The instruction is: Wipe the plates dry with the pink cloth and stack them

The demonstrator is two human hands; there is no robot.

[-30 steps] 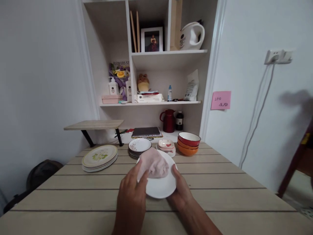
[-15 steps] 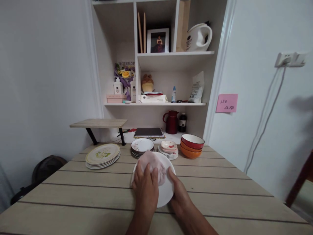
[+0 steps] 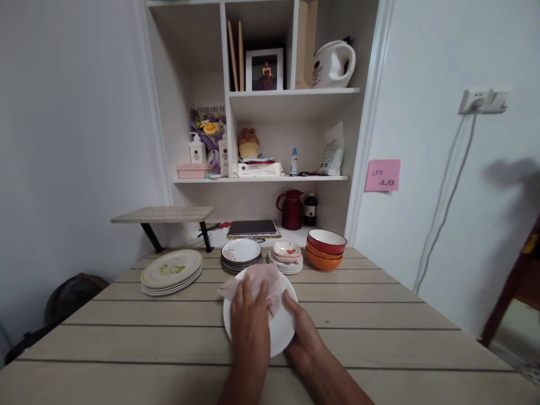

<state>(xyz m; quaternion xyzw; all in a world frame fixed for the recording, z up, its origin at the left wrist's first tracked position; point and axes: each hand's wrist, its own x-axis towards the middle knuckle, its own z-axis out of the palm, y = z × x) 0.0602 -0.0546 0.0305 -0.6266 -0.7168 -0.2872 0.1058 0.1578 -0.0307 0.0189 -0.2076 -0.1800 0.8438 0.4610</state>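
A white plate (image 3: 282, 332) is held up over the table, tilted towards me. My right hand (image 3: 307, 340) grips its right edge, thumb on the upper face and the other fingers hidden underneath. A pale pink cloth (image 3: 272, 284) lies bunched on the plate, one corner sticking out past the left rim. My left hand (image 3: 250, 320) presses the cloth against the plate's face, its fingers bent over the fabric.
Behind the plate stand a stack of patterned plates (image 3: 241, 251), small plates with little dishes (image 3: 287, 251) on top, and stacked red and orange bowls (image 3: 324, 256). Larger plates (image 3: 172, 269) are piled at left, near a small raised shelf (image 3: 162, 214).
My left hand has shifted the cloth slightly over the plate, so a corner now pokes out at the left. The right hand keeps its hold, and the view has turned a little.
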